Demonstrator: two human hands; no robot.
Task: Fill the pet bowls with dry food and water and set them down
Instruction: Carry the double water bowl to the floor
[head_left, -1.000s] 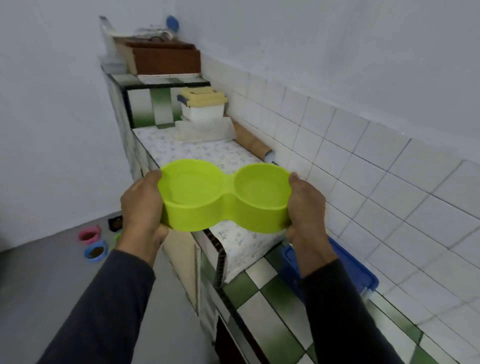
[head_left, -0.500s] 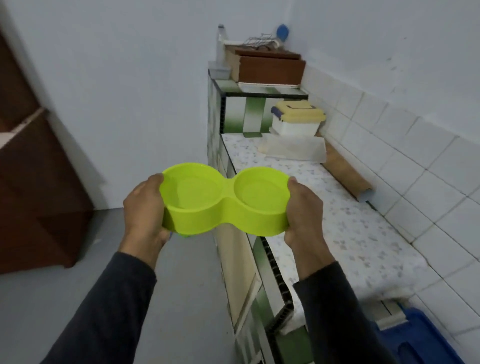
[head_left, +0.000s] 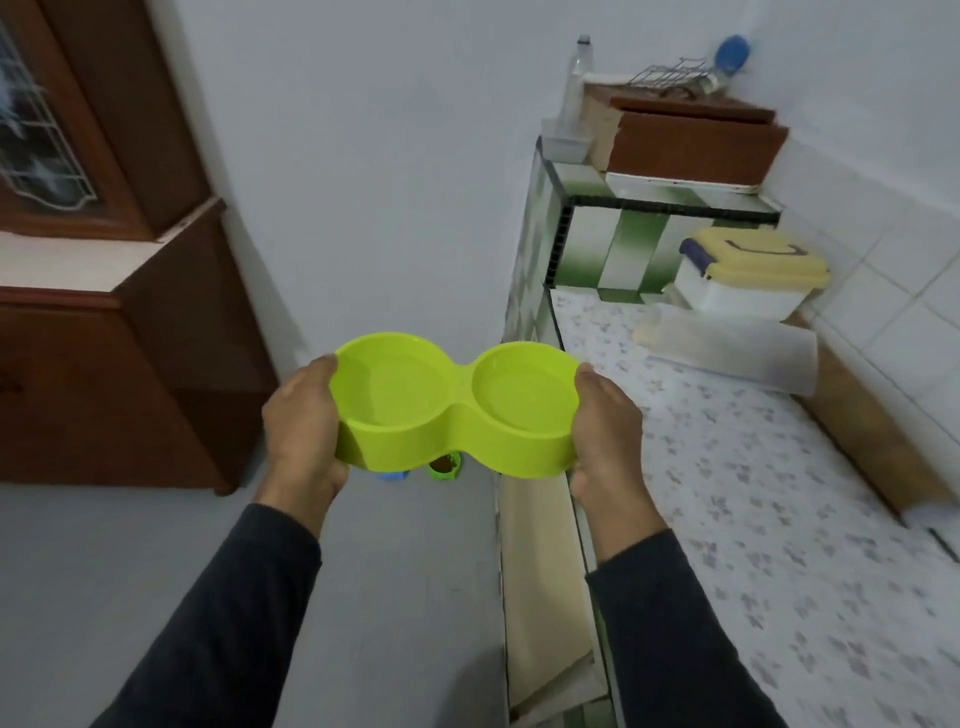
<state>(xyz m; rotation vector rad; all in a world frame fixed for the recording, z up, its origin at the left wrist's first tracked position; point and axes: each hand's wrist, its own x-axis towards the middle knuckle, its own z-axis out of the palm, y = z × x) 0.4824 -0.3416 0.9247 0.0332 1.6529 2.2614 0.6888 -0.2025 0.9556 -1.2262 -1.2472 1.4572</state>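
Double pet bowl (head_left: 457, 405): lime-green plastic, two round wells joined at narrow waist, both wells look dry, no food seen. Held level in air, over floor left of worktop (head_left: 753, 493) edge. Left hand (head_left: 304, 421) grips left end, right hand (head_left: 605, 421) grips right end; fingers curl under bowl, hidden. Beneath bowl, on floor: blue bowl (head_left: 390, 474) and green bowl (head_left: 444, 466) with brown contents, mostly hidden. Lidded container (head_left: 748, 280) on far worktop.

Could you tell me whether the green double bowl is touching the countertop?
Apart. The head view shows the double bowl held in the air by both hands, with the countertop lower and further right.
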